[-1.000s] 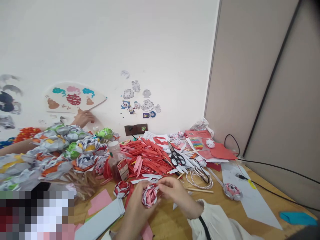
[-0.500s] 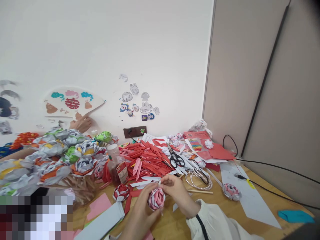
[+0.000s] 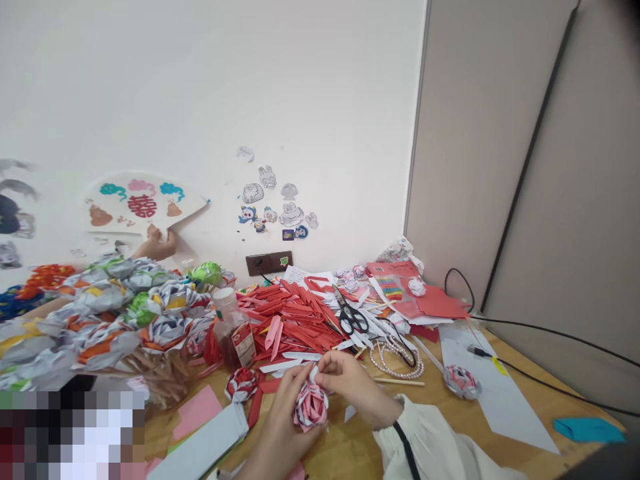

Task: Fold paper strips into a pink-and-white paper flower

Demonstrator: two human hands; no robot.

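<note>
The left hand [image 3: 284,408] is curled around a pink-and-white paper flower [image 3: 311,407] near the middle of the table [image 3: 350,450], and the right hand [image 3: 345,379] is pinched in at the bloom's far edge, maybe on a bit of white paper, kinda hard to tell. Just left there's a red-and-white flower [image 3: 242,384], then a heap of folded red strips [image 3: 295,313] farther back with black scissors [image 3: 354,322] at its right. Far left, another person's hand [image 3: 159,247] holds up a paper fan [image 3: 117,217].

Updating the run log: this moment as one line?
left hand: holds paper flower; right hand: at flower's upper edge; nearby: scissors, red strips
</note>
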